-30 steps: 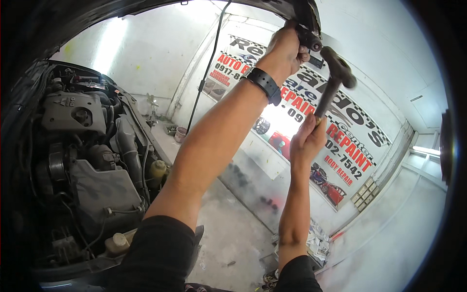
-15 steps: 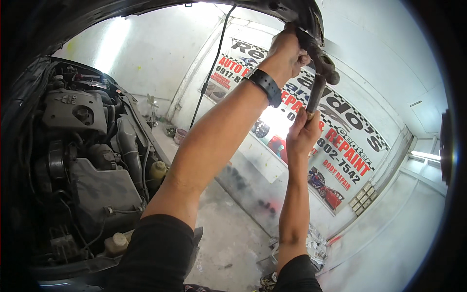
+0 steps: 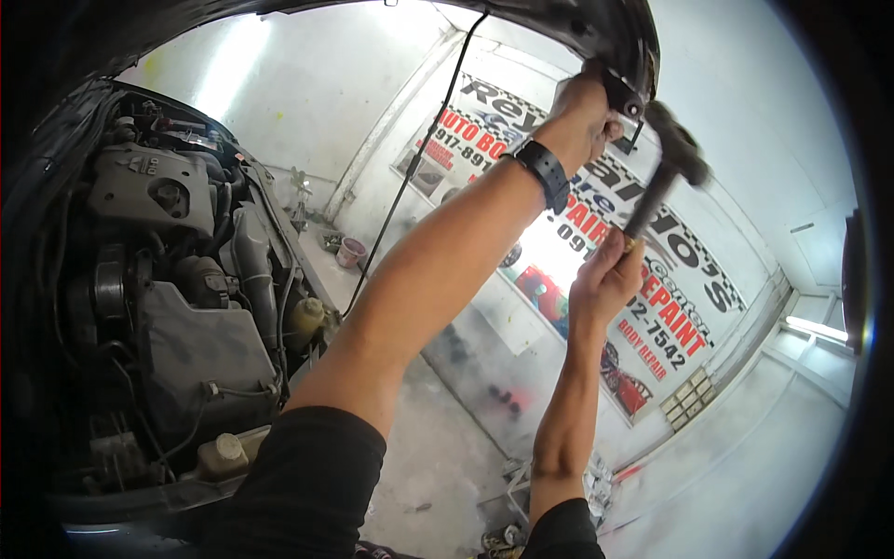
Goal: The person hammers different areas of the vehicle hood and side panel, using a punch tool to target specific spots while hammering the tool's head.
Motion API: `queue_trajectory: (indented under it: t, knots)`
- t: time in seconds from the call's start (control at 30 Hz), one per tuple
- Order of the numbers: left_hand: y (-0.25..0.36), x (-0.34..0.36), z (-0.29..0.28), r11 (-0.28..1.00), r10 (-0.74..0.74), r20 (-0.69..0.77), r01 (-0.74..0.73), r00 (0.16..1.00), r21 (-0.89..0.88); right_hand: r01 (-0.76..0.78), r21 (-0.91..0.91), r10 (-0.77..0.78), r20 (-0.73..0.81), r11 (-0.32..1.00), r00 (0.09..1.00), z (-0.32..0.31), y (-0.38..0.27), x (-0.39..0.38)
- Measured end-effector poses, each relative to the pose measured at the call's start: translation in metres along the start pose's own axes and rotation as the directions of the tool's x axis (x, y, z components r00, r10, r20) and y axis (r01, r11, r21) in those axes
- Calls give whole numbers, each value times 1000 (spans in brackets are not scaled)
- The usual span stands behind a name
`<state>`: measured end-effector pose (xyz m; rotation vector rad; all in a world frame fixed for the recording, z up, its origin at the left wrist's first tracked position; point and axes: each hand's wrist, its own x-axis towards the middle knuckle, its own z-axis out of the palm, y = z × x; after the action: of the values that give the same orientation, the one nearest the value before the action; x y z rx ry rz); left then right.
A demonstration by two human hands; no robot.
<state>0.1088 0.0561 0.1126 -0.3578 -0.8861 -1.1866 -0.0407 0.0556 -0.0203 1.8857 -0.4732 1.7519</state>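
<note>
My left hand point(image 3: 579, 112), with a black watch point(image 3: 542, 175) on its wrist, is raised to the edge of the open car hood point(image 3: 596, 28). Its fingers are closed around a dark metal piece point(image 3: 622, 95) at the hood's underside. How far that piece reaches behind the fingers is hidden. Lower and to the right, my right hand point(image 3: 605, 275) grips the handle of a hammer point(image 3: 678, 149). The hammer's head, slightly blurred, stands a short gap to the right of the metal piece and the hood edge.
An engine bay point(image 3: 186, 307) with a grey engine cover point(image 3: 154, 191) lies at the left. A thin black prop rod point(image 3: 410, 168) slants up to the hood. Behind hangs a printed banner point(image 3: 684, 279) on a wall. A small bucket point(image 3: 350, 252) stands on the floor.
The hammer's head has swung right, away from the metal piece it was against. My left hand stays at the hood edge. The whole view has shifted slightly.
</note>
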Motion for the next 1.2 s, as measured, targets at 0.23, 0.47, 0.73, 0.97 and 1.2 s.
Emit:
queue_trajectory:
  t: [0.23,0.47,0.73,0.97,1.2]
  knots:
    - [1,9,-2,1000,-18,24,18,1000,-4,-41,-55,39,-28,998,999,12,-2,12]
    - [-3,0,3,999,-23,-32,23,999,29,233,338,-152,-249,912,957,-10,-1,-9]
    - [16,-1,1,995,-46,21,44,999,93,-71,35,72,-20,997,997,8,-3,-1]
    - [28,-11,33,984,-168,48,170,985,-51,-181,166,208,-167,969,964,-17,28,-45]
    - [9,-7,24,999,-7,-5,7,1000,42,-267,323,341,-201,908,918,-27,14,-55]
